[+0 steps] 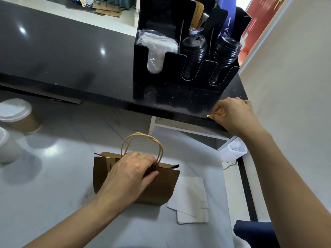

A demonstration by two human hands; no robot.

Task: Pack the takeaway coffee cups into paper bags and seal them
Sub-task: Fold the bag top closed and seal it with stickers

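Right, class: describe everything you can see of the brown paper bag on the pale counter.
The brown paper bag looks like plain kraft paper with two looped, twisted paper handles standing up above it. It stands upright on the pale counter, its top edge folded over and held closed. The left hand grips that folded top beside the handles. Its lower right corner sits next to white paper napkins. What is inside cannot be seen.

bag (pixel 157 187) on worktop (pixel 53 203), centre | napkins (pixel 191 199) just right of bag | two cups (pixel 17 115) far left | organiser (pixel 179 68) on raised counter (pixel 62 56) behind | left hand (pixel 132 170) on bag top | right hand (pixel 232 113) at counter edge, right
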